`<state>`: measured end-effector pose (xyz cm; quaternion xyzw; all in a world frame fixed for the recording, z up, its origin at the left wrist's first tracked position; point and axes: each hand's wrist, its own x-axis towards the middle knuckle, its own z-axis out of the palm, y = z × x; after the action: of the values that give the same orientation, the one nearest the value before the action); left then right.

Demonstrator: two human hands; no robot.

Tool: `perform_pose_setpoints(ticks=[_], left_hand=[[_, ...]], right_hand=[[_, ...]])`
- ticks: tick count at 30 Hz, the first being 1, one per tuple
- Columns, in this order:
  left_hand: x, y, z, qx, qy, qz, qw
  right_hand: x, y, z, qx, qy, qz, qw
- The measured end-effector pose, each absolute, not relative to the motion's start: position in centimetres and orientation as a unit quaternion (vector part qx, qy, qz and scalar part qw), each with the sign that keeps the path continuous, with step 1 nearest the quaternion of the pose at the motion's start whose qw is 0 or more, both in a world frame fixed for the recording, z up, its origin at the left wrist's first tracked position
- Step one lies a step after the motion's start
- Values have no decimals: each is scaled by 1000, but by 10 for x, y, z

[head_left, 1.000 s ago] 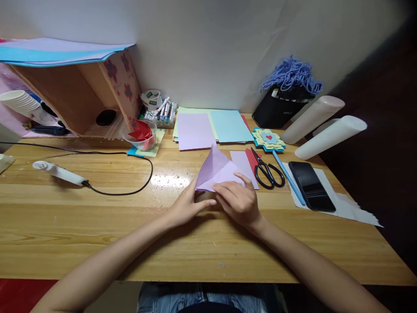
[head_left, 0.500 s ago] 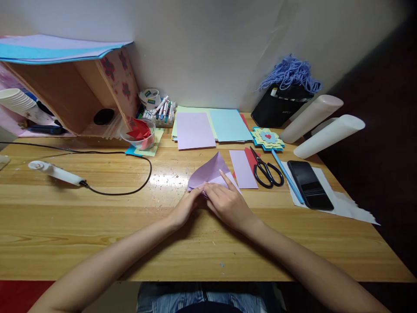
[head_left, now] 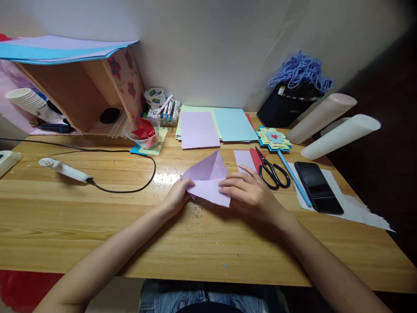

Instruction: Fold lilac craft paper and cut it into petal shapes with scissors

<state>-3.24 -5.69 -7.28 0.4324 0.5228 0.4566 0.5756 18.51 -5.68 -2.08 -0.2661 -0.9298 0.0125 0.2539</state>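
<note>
A folded sheet of light purple paper [head_left: 208,190] is between my hands, with one peak standing up at the back and a flap lying toward me. My left hand [head_left: 178,195] pinches its left edge, thumb on top. At the right edge, my right hand [head_left: 252,191] has its fingertips over the flap, with the index finger raised apart; its thumb is hidden. Just beyond that hand lie a purple paper strip [head_left: 244,160], a red paper piece [head_left: 256,157] and black-handled scissors [head_left: 273,170], blades pointing away.
At the back are paper sheets [head_left: 199,130], markers [head_left: 167,111] and a clear bowl [head_left: 143,141] with red folded paper. A corded white glue gun [head_left: 67,170] lies left. A phone [head_left: 317,187], a paper flower [head_left: 274,138] and white tubes [head_left: 342,137] are on the right.
My right hand has moved right, from the middle of the purple paper to its right edge. The front flap now shows opened out. My left hand has shifted slightly left.
</note>
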Motion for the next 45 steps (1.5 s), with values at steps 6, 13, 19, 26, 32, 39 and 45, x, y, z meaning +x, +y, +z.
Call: perform_pose_setpoints(ticks=[6,13,19,26,32,39,45], left_hand=[[-34,-58,-64,286,519,425,684],[-33,-61,-62,293,473,398,729],[-29,-65,-59,281,469,371,751],[-31,-64,-47,325,369,372,787],[-33,-64,-48,392,379,346,763],[-29,-63,-57,326,388,378,775],[-30,-62,-57,298,400,386,776]], right_hand=[[181,-50,-42,-369,-839,158,367],[175,-53,-53,-438,-747,328,378],[171,-56,-49,-455,-746,381,302],[169,-53,-54,-492,-710,401,306],[169,-48,-59,-540,-632,453,323],[172,-47,-61,-547,-623,459,319],[171,-47,-60,-493,-664,436,355]])
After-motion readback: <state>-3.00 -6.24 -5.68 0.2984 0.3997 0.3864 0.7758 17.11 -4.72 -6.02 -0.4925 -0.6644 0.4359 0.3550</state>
